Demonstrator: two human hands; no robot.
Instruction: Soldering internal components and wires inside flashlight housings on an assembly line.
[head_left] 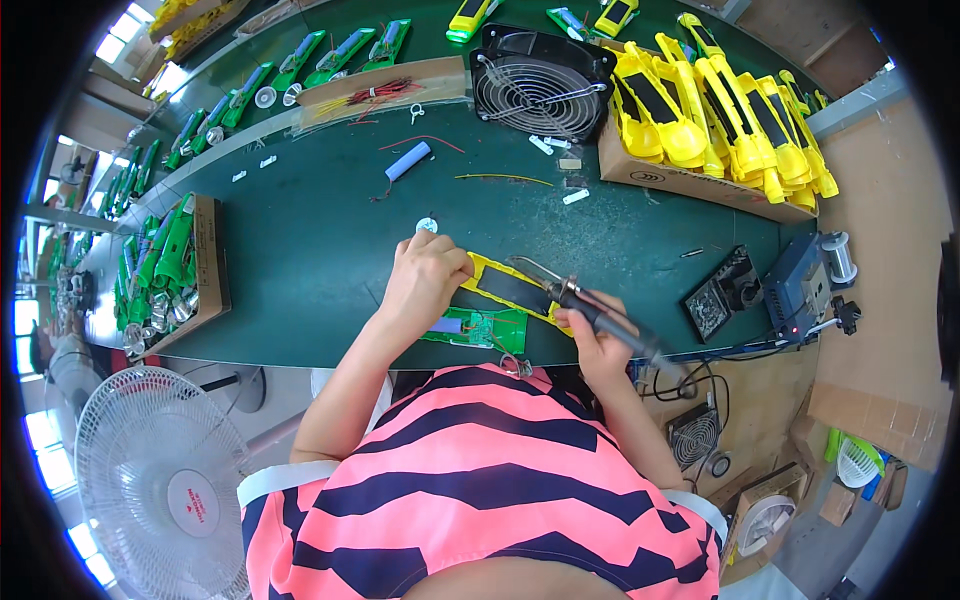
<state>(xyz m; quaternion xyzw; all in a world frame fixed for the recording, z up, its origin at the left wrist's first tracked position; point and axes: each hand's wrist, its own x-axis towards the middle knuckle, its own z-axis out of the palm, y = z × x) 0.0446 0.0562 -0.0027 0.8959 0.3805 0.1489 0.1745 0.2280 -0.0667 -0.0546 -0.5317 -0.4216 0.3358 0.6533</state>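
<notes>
My left hand [428, 278] is closed, its fingertips pinching the left end of a yellow plastic casing [482, 272] with a long dark panel [514, 289] set in it. In my right hand [598, 342] is a soldering iron [600, 318], its bent metal tip pointing left above the casing. Fingers of that hand also touch the casing's right end. Just below, nearest my body, lies a green half-shell [513, 332] with a circuit board [482, 328], a blue cylindrical battery [447, 326] and thin wires. A small white disc [427, 225] sits just beyond my left hand.
A boxed fan [543, 85] stands at the back beside a carton [650, 178] of yellow casings. At left is a carton [212, 260] of green parts. A blue soldering station [797, 290] stands at right. A loose battery [408, 160] and wires lie mid-bench.
</notes>
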